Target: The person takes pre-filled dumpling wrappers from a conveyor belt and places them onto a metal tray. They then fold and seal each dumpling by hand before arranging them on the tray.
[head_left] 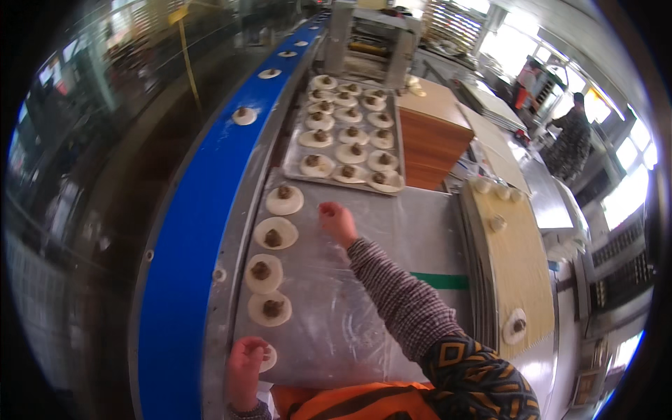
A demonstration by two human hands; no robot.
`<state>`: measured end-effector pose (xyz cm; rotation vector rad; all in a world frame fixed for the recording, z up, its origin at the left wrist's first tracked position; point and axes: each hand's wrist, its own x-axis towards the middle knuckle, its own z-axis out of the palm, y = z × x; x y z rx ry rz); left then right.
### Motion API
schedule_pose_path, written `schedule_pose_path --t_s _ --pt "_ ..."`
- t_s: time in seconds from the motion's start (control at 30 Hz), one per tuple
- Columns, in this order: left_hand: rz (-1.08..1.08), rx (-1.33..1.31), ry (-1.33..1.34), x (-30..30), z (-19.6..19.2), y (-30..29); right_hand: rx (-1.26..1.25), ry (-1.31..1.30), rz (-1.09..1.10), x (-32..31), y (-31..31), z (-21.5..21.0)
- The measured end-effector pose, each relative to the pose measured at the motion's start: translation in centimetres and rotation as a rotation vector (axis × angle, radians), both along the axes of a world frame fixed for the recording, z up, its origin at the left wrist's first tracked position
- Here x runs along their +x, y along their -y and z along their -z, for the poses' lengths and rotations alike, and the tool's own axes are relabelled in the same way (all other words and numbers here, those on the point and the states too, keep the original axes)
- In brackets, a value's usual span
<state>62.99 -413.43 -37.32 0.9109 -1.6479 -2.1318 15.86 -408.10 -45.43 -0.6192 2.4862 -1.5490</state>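
Observation:
A column of flat, pale dough rounds, each topped with a lump of brown filling, lies along the left side of the metal table. At its near end my left hand has its fingers curled over the edge of another dough round, partly hidden by the hand. To the right of the far rounds, my right hand hovers over bare metal with fingers bent together. What it may hold is hidden. Beyond it stands a metal tray of several filled dough rounds.
On the left runs a blue conveyor belt bearing spaced filled rounds. A stack of boards stands at right with one filled round on top. A wooden box and a machine are behind. Another person stands far right.

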Motion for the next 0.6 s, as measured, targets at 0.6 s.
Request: schedule_pose_path --t_s 0.6 --pt "0.155 0.241 -0.039 -2.4 5.7 1.9 0.253 0.159 -0.334 -1.6 9.0 -5.7"
